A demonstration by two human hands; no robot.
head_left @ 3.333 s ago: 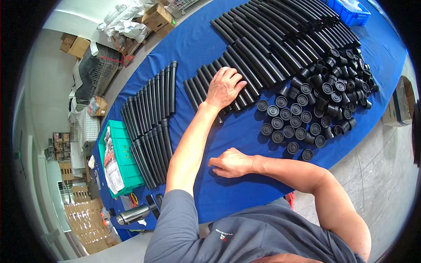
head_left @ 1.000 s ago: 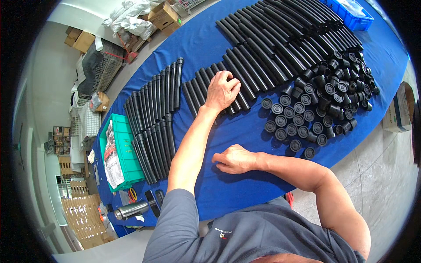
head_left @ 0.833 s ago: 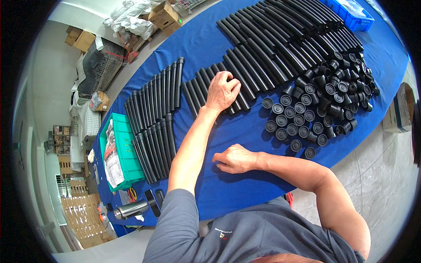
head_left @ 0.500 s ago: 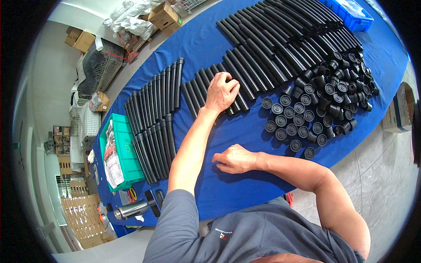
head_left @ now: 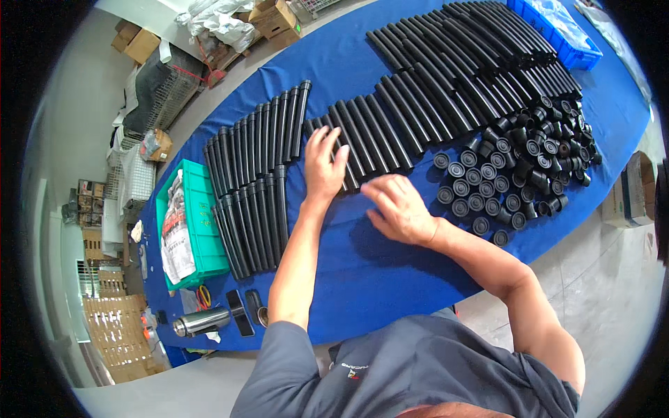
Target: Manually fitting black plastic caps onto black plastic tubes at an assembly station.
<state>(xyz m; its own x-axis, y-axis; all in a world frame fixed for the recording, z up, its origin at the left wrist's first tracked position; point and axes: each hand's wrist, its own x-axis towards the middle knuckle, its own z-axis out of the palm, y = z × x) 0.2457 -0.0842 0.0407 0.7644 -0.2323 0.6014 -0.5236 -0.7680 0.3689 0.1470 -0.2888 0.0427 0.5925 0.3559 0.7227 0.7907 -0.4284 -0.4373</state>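
Observation:
My left hand (head_left: 325, 171) lies with fingers stretched and apart over the left end of a middle row of black plastic tubes (head_left: 373, 132). To its right, my right hand (head_left: 404, 209) hovers just below the tubes' near ends, thumb and fingers spread and slightly blurred. Nothing shows in either hand, though the left fingers touch the tubes. Left of the hands, tubes with collared ends (head_left: 279, 132) stand side by side in two rows. A heap of black round caps (head_left: 488, 171) lies to the right, several placed upright in lines.
Many more tubes (head_left: 467, 42) cover the far side of the blue-covered table (head_left: 362, 306). A green crate (head_left: 209, 230) sits at left, near a metal flask (head_left: 202, 322), a phone (head_left: 240, 313) and scissors (head_left: 203, 298). A blue crate (head_left: 589, 59) stands far right.
My left hand has moved left and down along the tube row, its fingers straightening. My right hand has risen toward the tubes and opened. A gap now shows within the row.

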